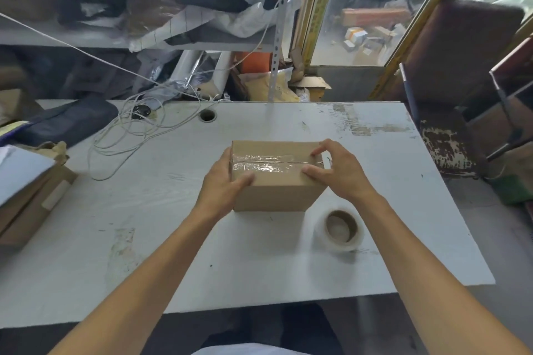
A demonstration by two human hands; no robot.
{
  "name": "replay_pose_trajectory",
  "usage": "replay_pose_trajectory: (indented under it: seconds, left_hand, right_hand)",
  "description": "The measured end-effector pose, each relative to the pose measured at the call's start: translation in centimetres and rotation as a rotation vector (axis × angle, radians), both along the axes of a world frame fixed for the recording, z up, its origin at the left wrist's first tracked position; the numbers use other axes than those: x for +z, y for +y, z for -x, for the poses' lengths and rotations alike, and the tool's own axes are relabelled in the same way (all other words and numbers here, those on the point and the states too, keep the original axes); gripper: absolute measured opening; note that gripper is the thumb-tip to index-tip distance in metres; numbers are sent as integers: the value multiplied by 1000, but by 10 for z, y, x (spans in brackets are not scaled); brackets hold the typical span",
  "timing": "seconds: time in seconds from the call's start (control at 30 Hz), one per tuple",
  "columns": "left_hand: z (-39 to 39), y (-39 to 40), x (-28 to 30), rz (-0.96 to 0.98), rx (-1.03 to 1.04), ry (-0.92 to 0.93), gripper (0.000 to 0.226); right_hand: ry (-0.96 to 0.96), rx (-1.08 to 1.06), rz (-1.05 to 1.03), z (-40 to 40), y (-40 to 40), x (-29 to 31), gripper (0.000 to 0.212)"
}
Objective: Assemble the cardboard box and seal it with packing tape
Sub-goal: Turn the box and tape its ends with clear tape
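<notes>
A closed brown cardboard box (277,190) stands in the middle of the white table (202,253). A strip of clear packing tape (268,163) runs left to right along its top seam. My left hand (225,181) grips the box's left side, thumb laid on the top near the front edge. My right hand (337,170) holds the right end, thumb on the top and fingers curled over the far right corner. A roll of clear packing tape (341,229) lies flat on the table to the front right of the box, apart from both hands.
White cables (135,130) coil at the table's back left beside a dark bag (69,121). Flat cardboard and papers (26,190) are stacked at the left edge. A cable hole (208,116) sits near the back edge. A worn chair (461,81) stands at the right.
</notes>
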State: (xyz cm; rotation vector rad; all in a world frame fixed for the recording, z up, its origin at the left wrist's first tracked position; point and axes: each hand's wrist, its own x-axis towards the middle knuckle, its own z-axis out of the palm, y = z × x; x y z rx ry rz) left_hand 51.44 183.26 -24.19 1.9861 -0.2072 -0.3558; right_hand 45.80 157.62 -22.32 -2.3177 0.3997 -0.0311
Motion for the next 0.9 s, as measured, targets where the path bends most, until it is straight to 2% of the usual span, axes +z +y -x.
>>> replay_pose_trajectory:
  seconds: [0.1, 0.17, 0.27, 0.37, 0.47, 0.57, 0.67, 0.73, 0.8, 0.9]
  left_hand:
    - [-22, -3, -3, -99, 89, -29, 45]
    - [-43, -6, -2, -212, 94, -119, 38]
    - [-62, -17, -2, -192, 2, -157, 29]
    - [-69, -27, -2, -78, -189, -23, 21]
    - [-66, -41, -4, 21, -365, 132, 17]
    - [-70, -46, -4, 54, -420, 190, 19]
    - [-74, -45, -1, 26, -355, 204, 15]
    - [-71, -47, -5, -13, -184, 112, 11]
    - [-63, -49, -11, 34, -38, 72, 12]
    - [-49, -54, -14, 151, -31, 115, 13]
  right_hand:
    - [68, -11, -17, 8, 6, 3, 57]
    - [148, 26, -28, 15, 15, 1, 55]
    - [172, 51, -28, 19, 30, -2, 48]
    - [92, 12, -37, 8, 39, 2, 47]
    - [-29, 69, -22, -16, 40, 7, 61]
    - [48, 219, -25, -41, 30, 12, 63]
    - [184, 331, -66, -61, 16, 11, 51]
    - [196, 332, -185, -69, 14, 6, 45]
    - [190, 287, -335, -70, 14, 0, 39]
    - [145, 276, -367, -64, 10, -9, 34]
